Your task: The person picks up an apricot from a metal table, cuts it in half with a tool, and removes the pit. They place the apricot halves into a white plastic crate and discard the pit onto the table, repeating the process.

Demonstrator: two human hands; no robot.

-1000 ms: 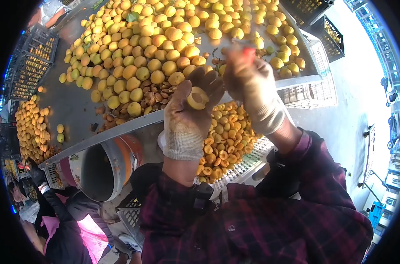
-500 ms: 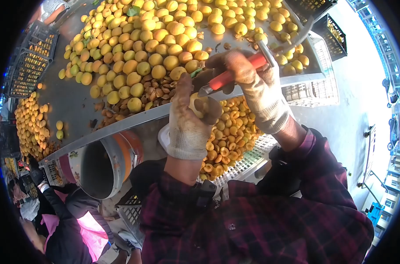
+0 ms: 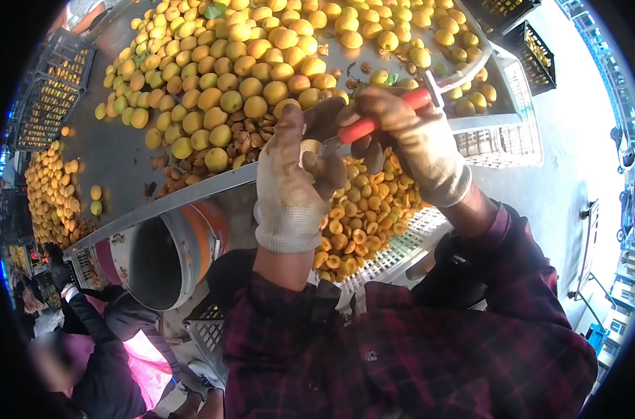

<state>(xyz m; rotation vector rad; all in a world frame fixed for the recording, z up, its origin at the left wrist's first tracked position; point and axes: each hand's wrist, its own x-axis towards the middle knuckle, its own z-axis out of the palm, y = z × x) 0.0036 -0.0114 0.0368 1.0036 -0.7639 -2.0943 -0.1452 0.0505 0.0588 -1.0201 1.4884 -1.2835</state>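
Observation:
My left hand (image 3: 289, 185), in a soiled white knit glove, is closed around a yellow apricot (image 3: 309, 146) that its fingers mostly hide. My right hand (image 3: 419, 143), gloved the same way, grips a red-handled tool (image 3: 361, 130). The tool's short metal tip points left and meets the apricot. At its other end are a metal crosspiece and a curved grey strip. Both hands are raised at the table's near edge, above a white crate (image 3: 429, 222) of halved, pitted apricots (image 3: 363, 220).
Whole apricots (image 3: 213, 77) cover much of the metal table (image 3: 125, 185), with loose pits (image 3: 247, 136) near its edge. A bucket (image 3: 185, 255) stands below. Black crates (image 3: 48, 105) are at the left, others at upper right. Another person (image 3: 115, 349) sits at lower left.
The tool's tip has come down onto the apricot. My left hand has shifted slightly left, and my right hand slightly right. The seated person's head has come further into view.

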